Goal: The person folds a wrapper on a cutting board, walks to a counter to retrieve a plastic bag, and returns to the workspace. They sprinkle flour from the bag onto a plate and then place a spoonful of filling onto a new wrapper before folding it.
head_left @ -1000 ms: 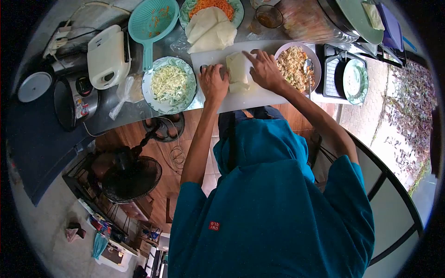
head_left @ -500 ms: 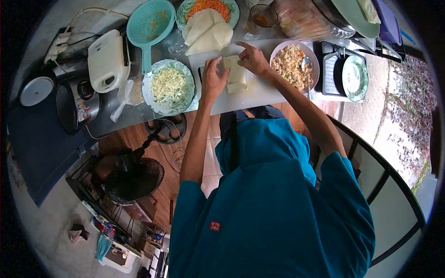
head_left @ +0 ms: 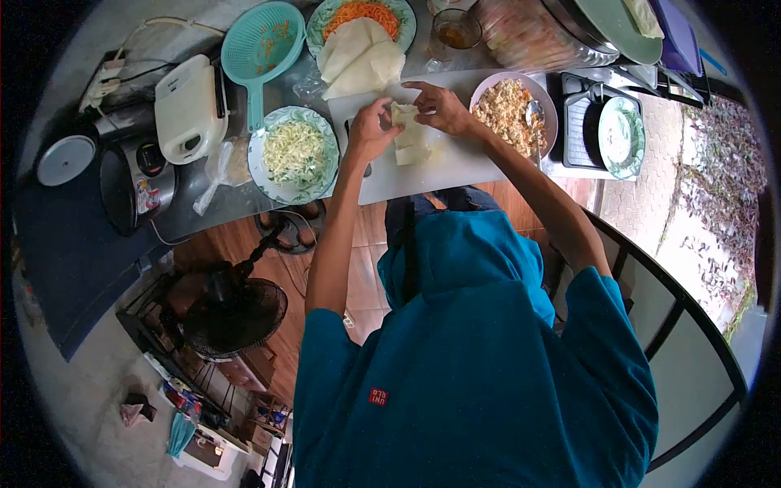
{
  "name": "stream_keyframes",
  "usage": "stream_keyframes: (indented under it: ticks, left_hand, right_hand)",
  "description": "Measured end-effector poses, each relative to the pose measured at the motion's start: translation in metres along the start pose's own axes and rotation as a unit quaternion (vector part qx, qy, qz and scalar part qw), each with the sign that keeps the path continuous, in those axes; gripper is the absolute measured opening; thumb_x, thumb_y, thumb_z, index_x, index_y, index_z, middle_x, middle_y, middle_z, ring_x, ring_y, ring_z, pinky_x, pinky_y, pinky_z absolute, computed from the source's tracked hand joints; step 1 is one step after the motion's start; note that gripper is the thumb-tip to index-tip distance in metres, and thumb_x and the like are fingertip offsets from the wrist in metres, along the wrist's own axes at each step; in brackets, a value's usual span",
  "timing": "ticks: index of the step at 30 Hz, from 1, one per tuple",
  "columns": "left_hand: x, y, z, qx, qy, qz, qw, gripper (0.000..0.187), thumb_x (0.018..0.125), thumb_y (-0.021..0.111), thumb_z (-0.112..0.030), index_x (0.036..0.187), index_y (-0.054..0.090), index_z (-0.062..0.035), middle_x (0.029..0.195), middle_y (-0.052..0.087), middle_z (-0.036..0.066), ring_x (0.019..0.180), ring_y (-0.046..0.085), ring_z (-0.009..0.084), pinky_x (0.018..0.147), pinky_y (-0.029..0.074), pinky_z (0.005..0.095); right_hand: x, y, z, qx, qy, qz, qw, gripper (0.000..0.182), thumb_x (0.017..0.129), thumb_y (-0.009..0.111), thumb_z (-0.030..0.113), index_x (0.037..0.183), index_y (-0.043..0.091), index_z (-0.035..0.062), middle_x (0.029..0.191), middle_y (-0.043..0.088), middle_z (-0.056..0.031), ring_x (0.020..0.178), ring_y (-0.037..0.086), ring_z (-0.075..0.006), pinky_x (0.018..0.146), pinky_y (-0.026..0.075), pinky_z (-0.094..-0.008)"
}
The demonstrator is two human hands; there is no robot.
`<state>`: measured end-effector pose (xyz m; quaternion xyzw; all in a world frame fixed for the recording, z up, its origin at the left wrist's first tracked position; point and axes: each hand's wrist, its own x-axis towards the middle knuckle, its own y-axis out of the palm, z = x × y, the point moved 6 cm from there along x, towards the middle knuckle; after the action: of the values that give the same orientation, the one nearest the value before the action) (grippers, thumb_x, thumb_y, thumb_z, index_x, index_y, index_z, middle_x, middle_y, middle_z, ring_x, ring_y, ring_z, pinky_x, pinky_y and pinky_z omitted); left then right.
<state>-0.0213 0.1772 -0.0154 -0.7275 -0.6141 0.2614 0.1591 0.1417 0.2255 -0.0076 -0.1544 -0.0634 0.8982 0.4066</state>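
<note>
A pale spring roll wrapper (head_left: 412,145), partly folded, lies on the white cutting board (head_left: 472,167). My left hand (head_left: 374,132) is at its left side, thumb and fingertips closed on the edge. From the right, my right hand (head_left: 442,110) pinches the far right edge, its index finger stretched out over the board. Whatever lies inside the fold is hidden. A bowl of mixed filling (head_left: 506,114) with a spoon (head_left: 534,122) in it stands right of my right hand. Left of my left hand is a plate of shredded cabbage (head_left: 294,153).
Stacked wrappers (head_left: 362,61) overlap a plate of shredded carrot (head_left: 362,18) behind the board. A green colander (head_left: 262,45), a white sandwich maker (head_left: 191,110) and a glass (head_left: 455,34) stand around. At the right, a green-rimmed plate (head_left: 622,134) rests by a dark tray.
My hands have come closer together at the wrapper's far end, with my left thumb now against its edge. The wrapper's far part looks narrower and more folded. The view has shifted slightly.
</note>
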Motion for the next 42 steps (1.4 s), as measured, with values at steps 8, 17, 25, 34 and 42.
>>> stream_keyframes:
  ticks: [8, 17, 25, 34, 42]
  left_hand:
    - [-0.010, 0.000, -0.015, 0.072, 0.060, -0.008, 0.996, 0.026, 0.073, 0.075, -0.012, 0.088, 0.057, 0.0004, 0.087, 0.057, 0.012, 0.085, 0.057, 0.0287, 0.075, 0.047, 0.0396]
    - [-0.030, -0.005, -0.040, 0.101, 0.167, -0.068, 0.979, 0.025, 0.076, 0.069, -0.003, 0.100, 0.068, -0.0049, 0.097, 0.062, 0.009, 0.092, 0.060, 0.0289, 0.079, 0.050, 0.0387]
    - [-0.044, -0.008, -0.045, 0.112, 0.191, -0.046, 0.974, 0.020, 0.076, 0.068, -0.002, 0.096, 0.070, -0.0067, 0.100, 0.062, 0.006, 0.093, 0.060, 0.0268, 0.079, 0.051, 0.0384]
    - [-0.056, -0.001, -0.042, 0.105, 0.159, -0.080, 0.978, 0.017, 0.077, 0.067, -0.004, 0.094, 0.070, -0.0066, 0.105, 0.063, 0.006, 0.095, 0.060, 0.0283, 0.081, 0.051, 0.0382]
    - [-0.053, -0.004, -0.042, 0.070, 0.141, -0.087, 0.984, 0.015, 0.077, 0.067, -0.005, 0.092, 0.069, -0.0061, 0.106, 0.065, 0.007, 0.097, 0.060, 0.0296, 0.082, 0.050, 0.0391]
  right_hand:
    - [-0.014, 0.006, 0.013, -0.112, -0.047, -0.037, 0.992, 0.072, 0.072, 0.071, 0.006, 0.139, 0.046, 0.0131, 0.102, 0.067, -0.0193, 0.092, 0.066, -0.0327, 0.085, 0.053, -0.0418]
    - [-0.028, 0.009, 0.015, -0.235, -0.065, -0.047, 0.969, 0.068, 0.071, 0.069, 0.006, 0.136, 0.053, 0.0179, 0.111, 0.067, -0.0076, 0.111, 0.057, -0.0263, 0.099, 0.037, -0.0421]
    - [-0.043, 0.012, 0.015, -0.295, -0.118, -0.013, 0.948, 0.066, 0.075, 0.069, 0.010, 0.138, 0.051, 0.0198, 0.100, 0.069, 0.0048, 0.107, 0.057, -0.0197, 0.094, 0.037, -0.0398]
    - [-0.052, 0.021, 0.014, -0.294, -0.115, -0.021, 0.949, 0.062, 0.081, 0.067, 0.016, 0.139, 0.049, 0.0207, 0.101, 0.066, 0.0014, 0.104, 0.057, -0.0212, 0.093, 0.038, -0.0412]
    - [-0.062, 0.029, 0.029, -0.326, -0.093, -0.018, 0.940, 0.073, 0.079, 0.073, 0.025, 0.145, 0.041, 0.0202, 0.109, 0.060, -0.0045, 0.108, 0.052, -0.0253, 0.092, 0.037, -0.0457]
